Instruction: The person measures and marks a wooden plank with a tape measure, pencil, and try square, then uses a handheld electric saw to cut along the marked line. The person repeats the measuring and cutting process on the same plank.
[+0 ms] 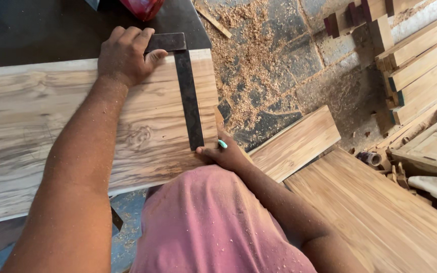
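**Square held, marking point at the blade's near end**

Nearest, at lower centre, the right hand (pixel 224 154) has its fingers pinched together on a teal-tipped pencil (pixel 222 144), its point at the near end of the try square (pixel 187 91). Judgement: a true line needs the stock tight against the far edge and the pencil hugging the blade. The wide plank (pixel 51 131) lies across the counter (pixel 36 35). Farther, upper centre, the left hand (pixel 126 55) presses down with closed fingers on the square's stock. Sawdust (pixel 238 55) covers the floor beyond.
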